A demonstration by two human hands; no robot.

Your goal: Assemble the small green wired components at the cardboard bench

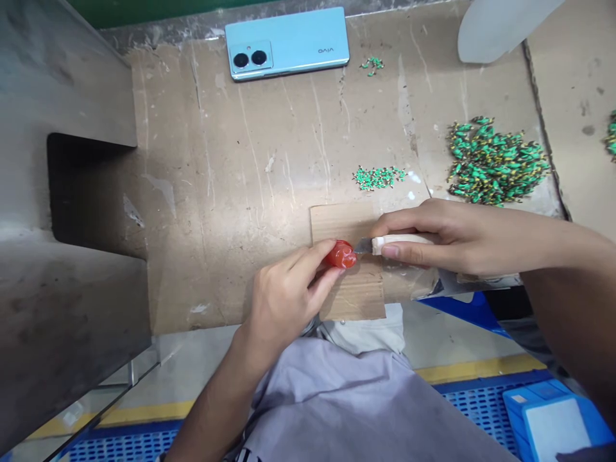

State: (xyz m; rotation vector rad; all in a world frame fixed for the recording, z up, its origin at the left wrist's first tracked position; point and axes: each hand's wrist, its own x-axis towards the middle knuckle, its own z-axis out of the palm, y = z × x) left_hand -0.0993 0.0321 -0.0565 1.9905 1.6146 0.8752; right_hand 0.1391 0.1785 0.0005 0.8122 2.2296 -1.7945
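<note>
My left hand (293, 285) pinches a shiny red plastic piece (342, 255) between thumb and fingers; its exact kind is unclear. From the right, my right hand (428, 234) grips the pale handle of a small knife (402, 241). The short grey blade points left, its tip at or very close to the red piece's right side. Both hands are over a piece of corrugated cardboard (353, 298) at the table's front edge. Just beyond it lies a small cluster of tiny green parts (379, 178).
A larger heap of green, yellow and black parts (498, 162) sits at the right. Farther back are a light blue phone (289, 45), a few green bits (372, 65) and a whitish translucent container (500, 29). A grey metal housing (96, 83) stands along the left.
</note>
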